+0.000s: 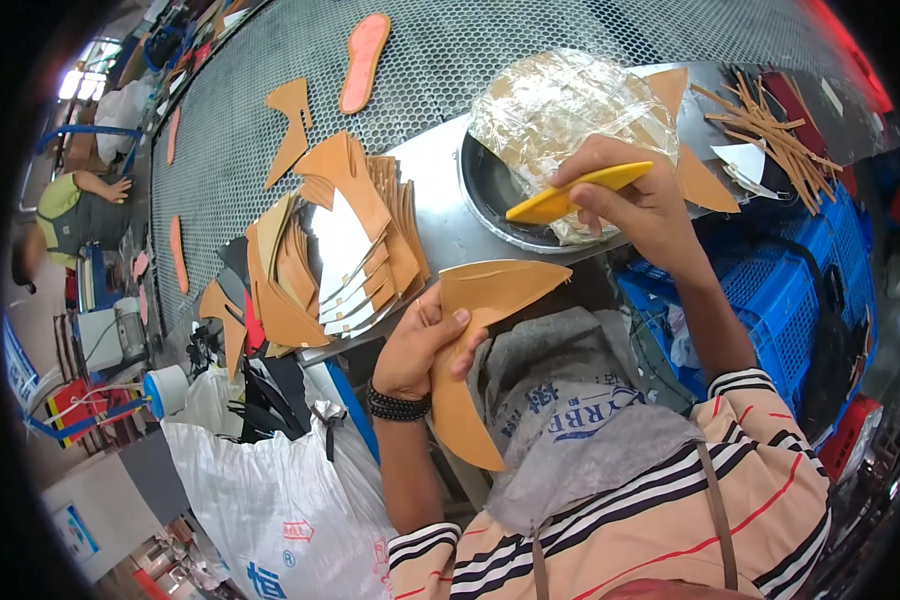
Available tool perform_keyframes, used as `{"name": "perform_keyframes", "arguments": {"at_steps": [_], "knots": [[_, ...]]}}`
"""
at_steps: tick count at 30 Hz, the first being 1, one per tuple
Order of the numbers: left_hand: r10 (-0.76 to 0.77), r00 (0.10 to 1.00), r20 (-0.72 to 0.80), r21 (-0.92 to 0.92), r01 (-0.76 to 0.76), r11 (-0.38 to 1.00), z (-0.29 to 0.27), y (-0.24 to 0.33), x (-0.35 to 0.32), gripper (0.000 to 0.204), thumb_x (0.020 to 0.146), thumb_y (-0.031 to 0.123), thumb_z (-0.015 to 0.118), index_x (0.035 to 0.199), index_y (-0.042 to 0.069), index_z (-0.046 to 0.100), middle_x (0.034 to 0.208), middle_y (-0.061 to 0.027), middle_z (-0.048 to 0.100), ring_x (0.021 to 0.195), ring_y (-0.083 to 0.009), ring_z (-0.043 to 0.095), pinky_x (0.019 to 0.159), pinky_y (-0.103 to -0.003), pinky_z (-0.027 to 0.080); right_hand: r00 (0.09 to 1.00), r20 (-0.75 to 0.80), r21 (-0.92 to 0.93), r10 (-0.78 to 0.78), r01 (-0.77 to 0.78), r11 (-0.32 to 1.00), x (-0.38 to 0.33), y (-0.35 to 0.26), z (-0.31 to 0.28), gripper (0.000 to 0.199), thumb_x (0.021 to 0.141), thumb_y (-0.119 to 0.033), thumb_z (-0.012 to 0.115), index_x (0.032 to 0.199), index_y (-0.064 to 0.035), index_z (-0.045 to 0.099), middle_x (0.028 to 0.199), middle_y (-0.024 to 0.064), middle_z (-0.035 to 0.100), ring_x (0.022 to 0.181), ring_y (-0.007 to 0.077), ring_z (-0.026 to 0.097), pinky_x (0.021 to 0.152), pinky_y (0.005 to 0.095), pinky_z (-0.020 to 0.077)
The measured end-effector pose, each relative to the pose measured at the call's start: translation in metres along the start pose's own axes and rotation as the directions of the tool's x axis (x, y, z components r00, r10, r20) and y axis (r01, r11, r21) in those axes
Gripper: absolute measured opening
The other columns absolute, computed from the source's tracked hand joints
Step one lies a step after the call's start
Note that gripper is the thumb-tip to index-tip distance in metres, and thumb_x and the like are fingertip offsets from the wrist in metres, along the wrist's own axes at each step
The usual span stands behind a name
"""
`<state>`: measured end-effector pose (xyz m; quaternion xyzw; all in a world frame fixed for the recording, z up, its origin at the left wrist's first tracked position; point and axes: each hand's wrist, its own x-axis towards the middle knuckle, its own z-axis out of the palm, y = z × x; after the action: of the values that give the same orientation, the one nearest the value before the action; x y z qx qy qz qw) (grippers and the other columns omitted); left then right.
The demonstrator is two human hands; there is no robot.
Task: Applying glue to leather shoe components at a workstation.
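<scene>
My left hand [425, 345] is closed on a tan, curved shoe-upper piece [470, 418], thumb on top, above my lap. In my right hand [630, 195], pinched between thumb and fingers, is a flat yellow tool [575, 193] with tapered ends; its exact kind does not show. That hand hangs over a round dark pan [485, 185], whose top is largely covered by crinkled, shiny film [560, 105]. Left of the pan, stacked tan shoe-upper pieces [345, 165] lie fanned out, some with white faces. A second tan stack [280, 290] sits beside them.
Mesh conveyor [410, 60] runs behind the metal ledge [425, 165], carrying a pink insole [363, 62] and a loose tan piece [290, 125]. Thin tan strips [770, 125] pile up at right, above blue crates [770, 300]. A white sack [270, 480] stands at left; another person [80, 210] is beyond.
</scene>
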<state>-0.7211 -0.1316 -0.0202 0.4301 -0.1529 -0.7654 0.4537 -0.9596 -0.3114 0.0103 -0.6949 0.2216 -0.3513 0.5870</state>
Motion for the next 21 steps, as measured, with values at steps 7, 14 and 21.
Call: {"name": "perform_keyframes", "arguments": {"at_steps": [7,14,21], "knots": [[-0.010,0.997,0.074,-0.123,0.019,0.992,-0.001,-0.002,-0.001,0.036,0.101,0.006,0.054,0.135,0.001,0.045,0.076,-0.0104,0.061,0.047,-0.0109,0.051,0.041,-0.022,0.042,0.989,0.147,0.068,-0.014,0.004,0.998,-0.010,-0.007,0.001,0.012,0.095,-0.002,0.063,0.106,0.0021,0.069,0.096,0.0084,0.061,0.066,0.0075,0.060,0.057,0.0197,0.0480],[0.010,1.000,0.027,-0.165,-0.006,0.986,0.001,-0.009,-0.005,0.037,0.101,0.006,0.054,0.137,0.002,0.044,0.079,-0.0129,0.059,0.047,-0.0110,0.050,0.040,-0.021,0.042,0.996,0.016,0.068,-0.083,0.082,0.994,-0.015,-0.025,0.005,0.008,0.093,0.000,0.065,0.100,-0.0015,0.067,0.096,0.0064,0.061,0.068,0.0097,0.060,0.061,0.0228,0.0463],[0.047,0.998,0.033,-0.259,-0.037,0.965,-0.006,-0.015,-0.012,0.036,0.102,0.007,0.053,0.137,0.003,0.044,0.078,-0.0120,0.057,0.046,-0.0106,0.049,0.040,-0.021,0.041,0.959,0.206,-0.263,-0.193,0.244,0.934,-0.014,-0.022,-0.020,0.011,0.087,0.001,0.068,0.096,-0.0038,0.066,0.097,0.0080,0.061,0.086,0.0198,0.062,0.074,0.0301,0.0465]]}}
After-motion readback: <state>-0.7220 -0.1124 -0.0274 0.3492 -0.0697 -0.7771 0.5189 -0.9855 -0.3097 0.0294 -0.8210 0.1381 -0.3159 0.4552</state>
